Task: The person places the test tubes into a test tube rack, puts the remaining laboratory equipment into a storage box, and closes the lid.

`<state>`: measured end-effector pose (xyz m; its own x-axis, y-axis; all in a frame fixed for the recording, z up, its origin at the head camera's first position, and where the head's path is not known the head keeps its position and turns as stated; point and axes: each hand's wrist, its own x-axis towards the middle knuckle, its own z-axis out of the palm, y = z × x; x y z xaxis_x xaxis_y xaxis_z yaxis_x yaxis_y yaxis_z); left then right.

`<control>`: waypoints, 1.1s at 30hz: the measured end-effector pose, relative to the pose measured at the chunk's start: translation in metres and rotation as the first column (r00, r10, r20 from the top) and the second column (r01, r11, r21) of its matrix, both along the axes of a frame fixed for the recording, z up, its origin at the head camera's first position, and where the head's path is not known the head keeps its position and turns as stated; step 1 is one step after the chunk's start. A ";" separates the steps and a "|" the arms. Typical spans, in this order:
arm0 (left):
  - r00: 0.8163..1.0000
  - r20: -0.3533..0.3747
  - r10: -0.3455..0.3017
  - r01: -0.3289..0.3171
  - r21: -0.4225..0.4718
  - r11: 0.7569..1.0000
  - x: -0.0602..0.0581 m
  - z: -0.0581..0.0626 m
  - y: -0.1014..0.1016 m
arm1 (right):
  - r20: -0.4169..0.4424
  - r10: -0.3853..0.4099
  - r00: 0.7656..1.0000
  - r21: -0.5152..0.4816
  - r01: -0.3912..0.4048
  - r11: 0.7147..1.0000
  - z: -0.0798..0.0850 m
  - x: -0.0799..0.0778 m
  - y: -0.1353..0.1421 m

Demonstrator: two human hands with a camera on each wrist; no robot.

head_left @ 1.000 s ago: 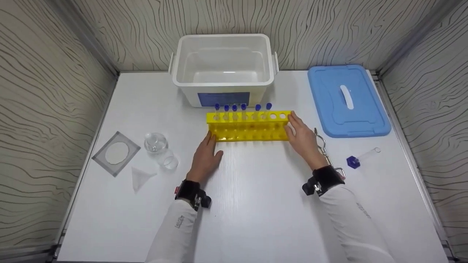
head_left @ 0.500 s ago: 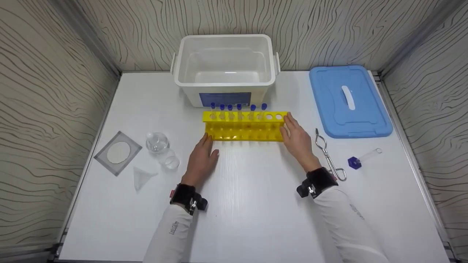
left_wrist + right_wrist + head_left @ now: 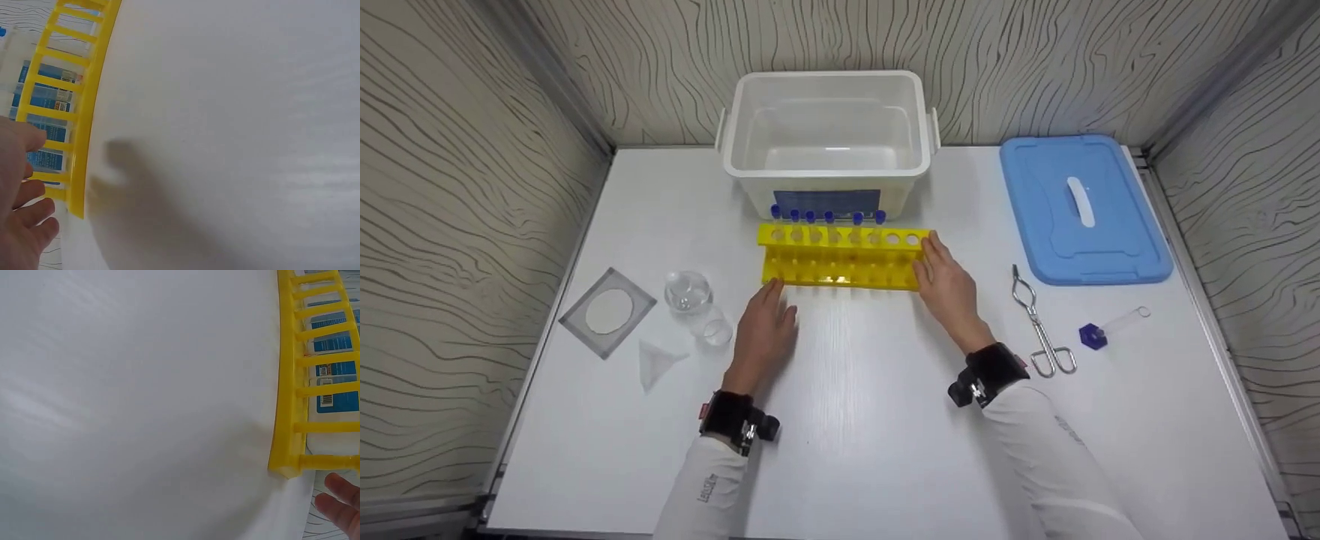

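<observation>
A yellow test tube rack (image 3: 840, 277) stands on the table in front of the white box, holding several blue-capped test tubes (image 3: 811, 225) in its left and middle holes. Two holes at its right end hold no tube. My left hand (image 3: 761, 330) has its fingertips at the rack's front left corner, fingers extended. At the other end, my right hand (image 3: 949, 292) lays nearly straight fingers along the rack's right side. In the right wrist view, fingertips (image 3: 334, 509) show beside the rack's end post. The left wrist view has loosely bent fingers beside the rack's rungs (image 3: 53, 112).
Behind the rack is an open white box (image 3: 825, 176); its blue lid (image 3: 1050, 225) lies right. Metal tongs (image 3: 1039, 322) and a purple-based glass cylinder (image 3: 1117, 322) lie right. Left are a round white disc on a grey-edged square (image 3: 609, 311), glass flask (image 3: 688, 292), beaker (image 3: 712, 330), funnel (image 3: 660, 362).
The rack with its tubes has slid left along the table, both hands travelling with it. The right arm has moved off the tongs, which now show whole.
</observation>
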<state>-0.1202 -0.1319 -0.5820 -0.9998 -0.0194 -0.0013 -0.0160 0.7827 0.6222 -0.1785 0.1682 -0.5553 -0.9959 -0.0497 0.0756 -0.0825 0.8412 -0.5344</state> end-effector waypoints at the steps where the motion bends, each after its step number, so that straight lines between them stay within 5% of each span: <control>1: 1.000 -0.021 -0.010 0.010 -0.015 1.000 0.001 0.001 -0.001 | 0.006 -0.004 1.000 0.002 0.004 1.000 0.000 0.000 -0.004; 16: 0.979 -0.192 -0.073 0.055 -0.099 0.994 0.011 0.013 -0.016 | -0.058 0.082 0.995 0.011 -0.081 0.997 0.001 -0.004 -0.063; 33: 0.981 -0.163 -0.108 0.086 -0.136 0.987 -0.009 0.042 -0.007 | -0.138 0.101 0.985 0.055 -0.095 0.994 0.000 -0.008 -0.108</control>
